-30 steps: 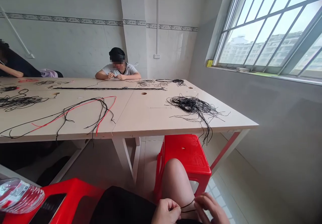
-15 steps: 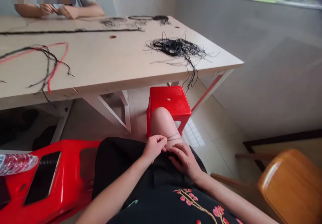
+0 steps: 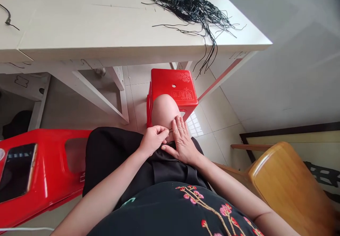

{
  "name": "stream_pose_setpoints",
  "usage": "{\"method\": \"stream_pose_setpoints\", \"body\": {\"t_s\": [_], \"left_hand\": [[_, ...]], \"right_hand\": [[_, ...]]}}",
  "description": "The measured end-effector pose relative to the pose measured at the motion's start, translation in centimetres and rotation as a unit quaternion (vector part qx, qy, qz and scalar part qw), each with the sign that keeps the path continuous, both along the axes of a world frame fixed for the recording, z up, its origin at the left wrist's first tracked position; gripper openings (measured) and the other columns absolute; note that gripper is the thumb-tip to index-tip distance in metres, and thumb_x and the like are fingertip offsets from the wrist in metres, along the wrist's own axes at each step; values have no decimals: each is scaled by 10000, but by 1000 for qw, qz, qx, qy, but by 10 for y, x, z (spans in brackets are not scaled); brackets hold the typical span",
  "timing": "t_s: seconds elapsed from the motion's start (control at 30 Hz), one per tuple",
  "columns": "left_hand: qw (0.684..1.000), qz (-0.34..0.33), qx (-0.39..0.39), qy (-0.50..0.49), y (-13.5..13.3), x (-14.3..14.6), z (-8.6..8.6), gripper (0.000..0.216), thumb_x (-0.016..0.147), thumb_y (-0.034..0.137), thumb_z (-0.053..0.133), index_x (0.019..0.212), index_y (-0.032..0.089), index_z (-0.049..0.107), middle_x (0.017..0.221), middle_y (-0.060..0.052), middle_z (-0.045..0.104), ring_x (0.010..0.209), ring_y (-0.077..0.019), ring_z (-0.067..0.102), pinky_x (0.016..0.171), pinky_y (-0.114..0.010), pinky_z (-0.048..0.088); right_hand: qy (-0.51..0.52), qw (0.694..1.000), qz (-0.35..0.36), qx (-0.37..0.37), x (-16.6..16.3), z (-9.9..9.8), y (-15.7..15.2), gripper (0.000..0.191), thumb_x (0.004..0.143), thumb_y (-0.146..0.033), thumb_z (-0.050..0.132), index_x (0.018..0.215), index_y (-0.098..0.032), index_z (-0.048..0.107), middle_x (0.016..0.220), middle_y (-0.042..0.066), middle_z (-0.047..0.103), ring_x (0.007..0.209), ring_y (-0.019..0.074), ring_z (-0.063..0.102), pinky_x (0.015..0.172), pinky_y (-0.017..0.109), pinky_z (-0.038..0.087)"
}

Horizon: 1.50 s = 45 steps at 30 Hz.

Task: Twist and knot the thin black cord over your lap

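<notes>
My left hand (image 3: pixel 153 139) is closed in a pinch on a thin black cord (image 3: pixel 170 130) over my thigh. From the fingertips the cord runs a short way right and passes under my right hand (image 3: pixel 182 140). That hand lies flat with its fingers stretched out, pressing on the bare skin just behind my knee (image 3: pixel 165 110). How much cord lies beneath the palm is hidden. Ahead on the table, a tangled bundle of black cords (image 3: pixel 190 7) rests near the right end, several strands hanging over the front edge.
A red plastic stool (image 3: pixel 172 78) stands before my knee, below the table (image 3: pixel 92 34). At my left, a phone (image 3: pixel 18 170) lies on another red stool (image 3: pixel 55 158). A wooden chair (image 3: pixel 287 183) is at my right, near the grey wall (image 3: pixel 278 87).
My view has tipped downward, so the co-worker and far tabletop are out of sight. My right hand has gone from curled fingers to lying flat over the cord.
</notes>
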<state>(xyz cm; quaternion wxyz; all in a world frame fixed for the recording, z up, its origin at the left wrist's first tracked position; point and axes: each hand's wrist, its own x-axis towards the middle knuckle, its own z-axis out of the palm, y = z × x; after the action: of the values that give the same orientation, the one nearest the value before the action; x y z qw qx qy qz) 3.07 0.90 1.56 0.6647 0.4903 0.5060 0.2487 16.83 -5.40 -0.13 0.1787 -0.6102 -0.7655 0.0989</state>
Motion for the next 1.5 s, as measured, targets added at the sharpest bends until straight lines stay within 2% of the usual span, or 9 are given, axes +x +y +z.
{"method": "stream_pose_setpoints", "body": {"t_s": [0.27, 0.4, 0.63, 0.87, 1.2, 1.5], "left_hand": [[1000, 8, 11, -11, 3, -3, -4, 212, 721, 347, 590, 688, 138, 591, 556, 29, 569, 452, -73, 489, 459, -183, 398], [999, 13, 42, 11, 8, -4, -5, 223, 722, 347, 590, 699, 127, 612, 596, 11, 585, 487, -76, 490, 483, -183, 402], [997, 18, 68, 19, 17, -2, 3, 226, 718, 346, 595, 669, 128, 627, 601, 2, 594, 533, -90, 511, 529, -187, 404], [998, 42, 38, -2, 22, 1, 9, 194, 697, 317, 616, 640, 132, 607, 531, 32, 559, 457, -62, 446, 499, -184, 377], [996, 81, -7, -34, 34, 1, 12, 149, 669, 256, 629, 626, 119, 591, 493, 46, 530, 402, -31, 397, 424, -168, 325], [993, 96, -54, -44, 45, 0, 19, 122, 641, 218, 614, 597, 116, 562, 408, 55, 475, 369, -40, 398, 372, -159, 290]], "right_hand": [[-6, 1000, -22, -18, -3, 0, 5, 906, 861, -576, 384, 1431, -141, -169, 1515, 130, -122, 1391, 285, -71, 1116, 518, 130], [-17, 999, -30, -11, -5, 1, 13, 931, 847, -622, 356, 1428, -127, -176, 1516, 146, -107, 1391, 283, -80, 1117, 523, 105], [-20, 999, -35, -25, -4, 7, 29, 947, 832, -656, 336, 1426, -131, -183, 1513, 154, -120, 1380, 294, -128, 1104, 548, 82], [-18, 999, -26, -39, 1, 8, 41, 858, 875, -608, 279, 1423, -147, -193, 1515, 132, -138, 1379, 284, -144, 1095, 556, 72], [-45, 998, -30, -9, -4, 12, 61, 835, 858, -655, 209, 1453, -102, 13, 1526, 146, 30, 1383, 279, -146, 1087, 549, -29], [-72, 997, -35, -20, -6, 19, 78, 881, 821, -713, 173, 1450, -98, 116, 1523, 136, 79, 1390, 291, -97, 1073, 548, -76]]}}
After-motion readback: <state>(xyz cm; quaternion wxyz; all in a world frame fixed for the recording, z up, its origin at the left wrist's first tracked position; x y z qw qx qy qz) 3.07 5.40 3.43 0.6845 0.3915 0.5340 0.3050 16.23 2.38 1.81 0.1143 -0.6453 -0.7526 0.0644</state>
